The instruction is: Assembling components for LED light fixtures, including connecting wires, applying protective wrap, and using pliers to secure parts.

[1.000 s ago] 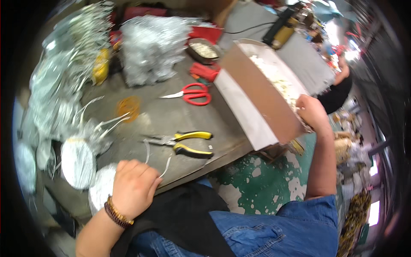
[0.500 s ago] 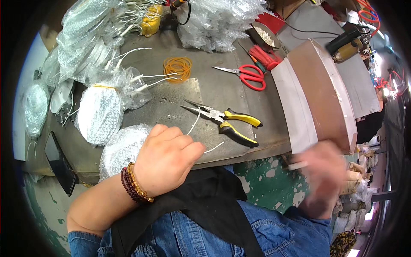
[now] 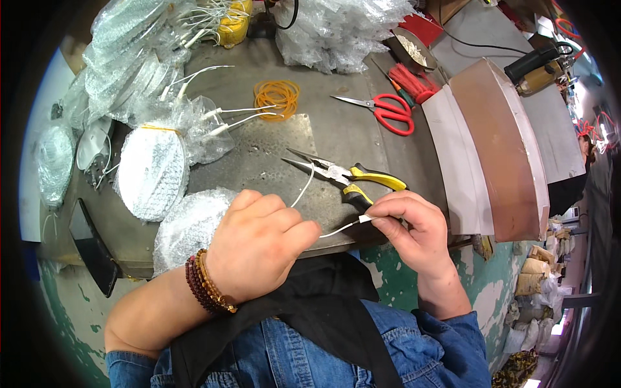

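Note:
My left hand [image 3: 262, 242] is closed, knuckles up, over the end of a bubble-wrapped piece [image 3: 187, 226] at the table's front edge. Two thin white wires come out of that fist; its fingertips are hidden. One white wire [image 3: 304, 189] curves up over the jaws of the long-nose pliers [image 3: 339, 173], which lie with yellow-and-black handles spread. On the other wire's end sits a short white sleeve [image 3: 365, 218], pinched between thumb and forefinger of my right hand [image 3: 414, 236]. Another bubble-wrapped piece [image 3: 153, 171], with a yellow band round its neck, lies farther back on the left.
Red-handled scissors [image 3: 392, 113] and yellow rubber bands [image 3: 277, 99] lie behind the pliers. A cardboard box [image 3: 498, 149] stands at right, with a bowl of small white pieces [image 3: 412, 50] beyond. Wrapped pieces [image 3: 136, 64] pile up far left; a black phone [image 3: 94, 246] lies front left.
My right hand has come in from the box's near corner, bringing the small white sleeve to the wire's end. My left hand has stayed closed in nearly the same place.

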`<state>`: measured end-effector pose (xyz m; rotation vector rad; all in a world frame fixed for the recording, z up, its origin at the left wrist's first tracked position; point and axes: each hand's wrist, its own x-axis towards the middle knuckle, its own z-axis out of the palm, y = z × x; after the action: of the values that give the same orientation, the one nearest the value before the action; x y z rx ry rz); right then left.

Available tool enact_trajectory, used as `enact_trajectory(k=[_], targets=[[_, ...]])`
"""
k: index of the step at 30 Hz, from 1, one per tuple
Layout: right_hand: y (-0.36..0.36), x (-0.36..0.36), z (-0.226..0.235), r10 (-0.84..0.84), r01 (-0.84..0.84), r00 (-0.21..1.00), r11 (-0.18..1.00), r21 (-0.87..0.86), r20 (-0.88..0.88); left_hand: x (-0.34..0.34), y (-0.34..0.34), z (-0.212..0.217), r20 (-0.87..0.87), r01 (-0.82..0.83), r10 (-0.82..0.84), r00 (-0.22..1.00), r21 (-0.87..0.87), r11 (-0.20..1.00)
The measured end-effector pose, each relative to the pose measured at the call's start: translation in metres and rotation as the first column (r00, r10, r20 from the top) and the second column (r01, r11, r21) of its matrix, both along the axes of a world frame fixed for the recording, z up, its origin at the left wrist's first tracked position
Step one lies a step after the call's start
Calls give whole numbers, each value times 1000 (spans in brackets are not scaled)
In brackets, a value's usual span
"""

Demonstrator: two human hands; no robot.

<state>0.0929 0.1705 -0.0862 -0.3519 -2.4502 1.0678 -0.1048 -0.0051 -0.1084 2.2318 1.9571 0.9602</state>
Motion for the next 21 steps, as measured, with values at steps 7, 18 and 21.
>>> enact_trajectory(k=[7,18,21], targets=[[-19,-23,-7,184,-185,983,975,123,23,-1,-5,7,-22,4,-7,1000,-103,995],[-47,-52,-15,179,-191,980,766,613,81,-23,-53,7,-17,-197,197,980,-156,968],[-47,-53,-21,199,-199,978,821,535,58,-26,-55,6,45,-171,181,982,-170,970]])
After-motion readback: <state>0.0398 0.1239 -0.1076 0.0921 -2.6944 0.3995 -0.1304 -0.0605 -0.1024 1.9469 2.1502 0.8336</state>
